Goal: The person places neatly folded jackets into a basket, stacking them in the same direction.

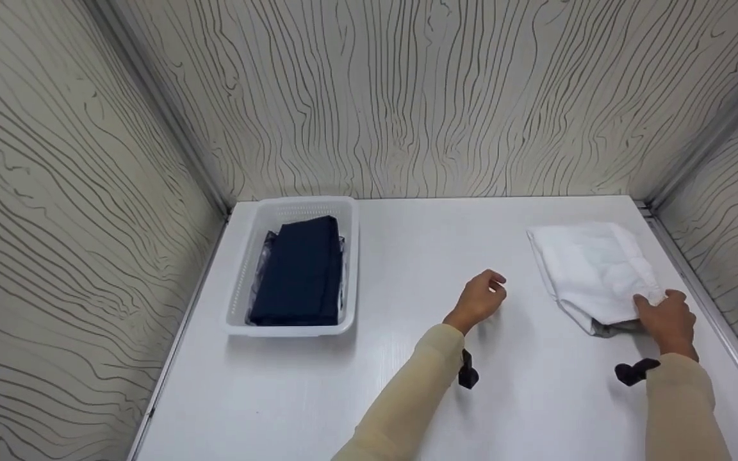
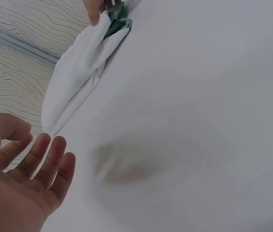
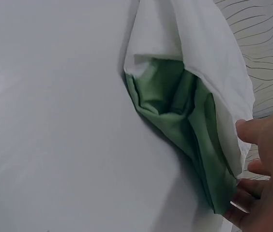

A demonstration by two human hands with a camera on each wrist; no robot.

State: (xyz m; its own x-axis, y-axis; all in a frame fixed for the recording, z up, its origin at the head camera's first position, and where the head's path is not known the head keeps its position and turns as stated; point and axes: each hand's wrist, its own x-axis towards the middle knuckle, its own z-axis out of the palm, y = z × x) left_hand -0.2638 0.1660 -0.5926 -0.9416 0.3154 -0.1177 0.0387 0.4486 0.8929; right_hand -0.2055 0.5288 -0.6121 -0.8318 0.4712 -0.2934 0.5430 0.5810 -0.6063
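Note:
A folded white cloth (image 1: 590, 269) lies at the right of the table, and green fabric (image 3: 168, 96) shows inside its near end. My right hand (image 1: 667, 320) is at the cloth's near right corner. In the right wrist view, its thumb (image 3: 250, 129) lies on the white layer and its fingers are at the green corner, with the cloth between them. Left of the cloth, my left hand (image 1: 479, 298) is apart from it, over the table, with loosely bent fingers and nothing held. The left wrist view shows its palm and spread fingers (image 2: 39, 162).
A white plastic basket (image 1: 351, 269) stands at the table's left, holding folded dark navy fabric (image 1: 302, 272) above something in crinkled clear wrapping. Wood-grain patterned panels (image 1: 407, 96) enclose the white table (image 1: 433, 243) at the back and both sides.

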